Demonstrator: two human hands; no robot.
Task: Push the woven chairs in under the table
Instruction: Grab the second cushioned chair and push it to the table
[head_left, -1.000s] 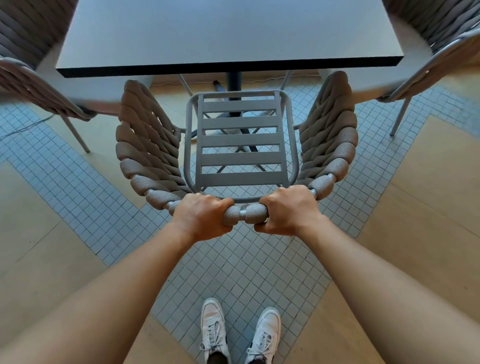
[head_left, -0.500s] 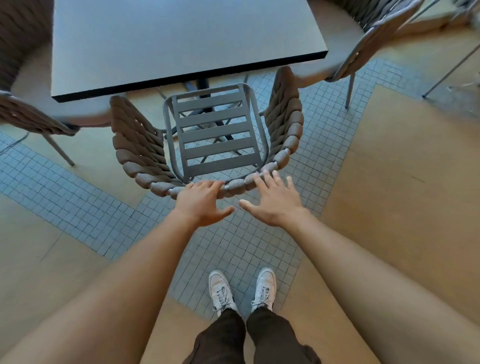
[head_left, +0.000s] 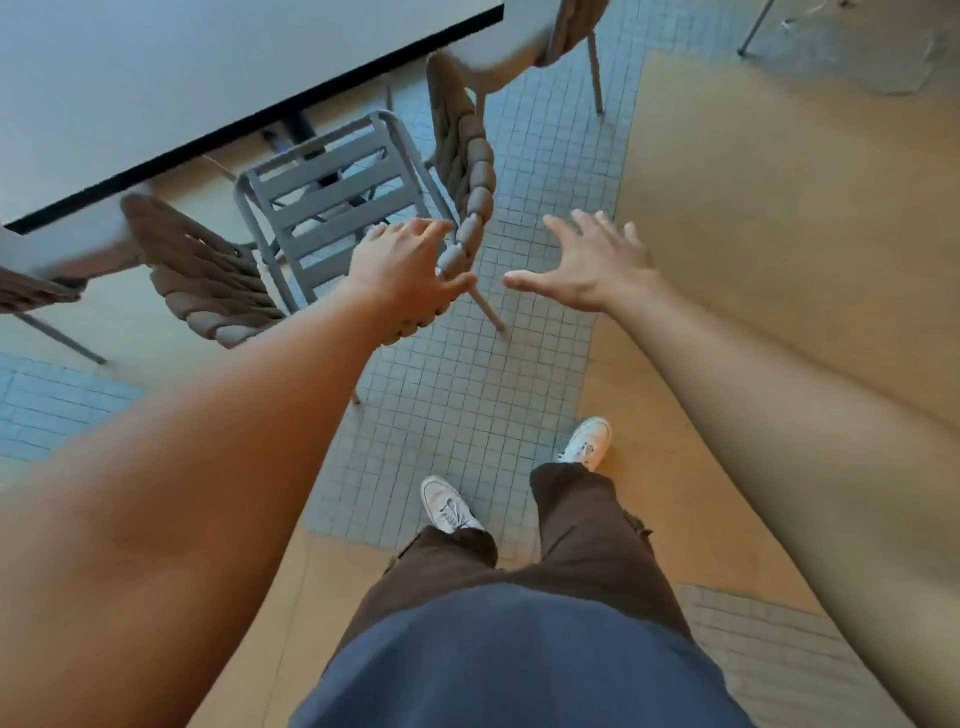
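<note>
A woven chair (head_left: 467, 171) with a grey slatted seat stands at the edge of the grey table (head_left: 171, 78), its front partly under the tabletop. My left hand (head_left: 405, 265) hovers open over the chair's woven back rim, fingers spread; whether it touches the rim I cannot tell. My right hand (head_left: 587, 265) is open in the air to the right of the chair, holding nothing. A second woven chair (head_left: 566, 31) sits at the table's right side, and part of a third woven chair (head_left: 31, 293) shows at the far left.
The floor has a strip of small grey tiles (head_left: 467, 384) between tan panels (head_left: 779, 234). My feet in white shoes (head_left: 447, 506) stand behind the chair. Thin metal legs (head_left: 756, 23) of other furniture show at the top right.
Both hands have let go of the chair's back rim and opened. The view has swung right and back, and my right foot has stepped to the right, away from the chair.
</note>
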